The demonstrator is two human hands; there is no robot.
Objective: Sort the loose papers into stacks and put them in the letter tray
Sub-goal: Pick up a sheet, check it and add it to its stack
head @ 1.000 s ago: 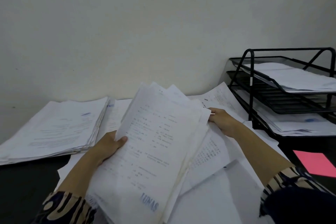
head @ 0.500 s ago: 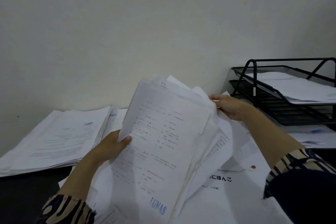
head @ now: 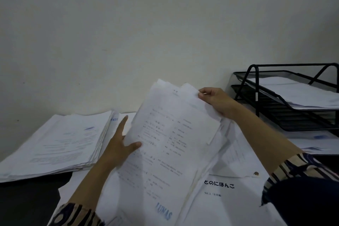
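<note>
You are holding a bundle of papers [head: 170, 145] tilted up in front of you, above a desk [head: 27, 200] that stands against a plain pale wall [head: 146, 24]. Your right hand [head: 218, 102] pinches the bundle's top right corner, fingers curled over the edge. Your left hand [head: 119, 145] steadies the left edge: the thumb presses on the front sheet, the index finger points straight up, and the other fingers seem to lie behind the paper, though they are hidden. The front sheet carries lines of small print and a blue stamp reading "LUNAS" near its lower end.

To your left, a thick stack of papers [head: 60, 143] lies flat on the desk. Beneath the bundle, loose sheets [head: 229, 198] are spread out, one printed with large Japanese characters. At the far right stands the black wire letter tray [head: 256, 86], with white sheets in its top tier, a middle tier that looks bare, and more sheets at the bottom. Both your sleeves are striped.
</note>
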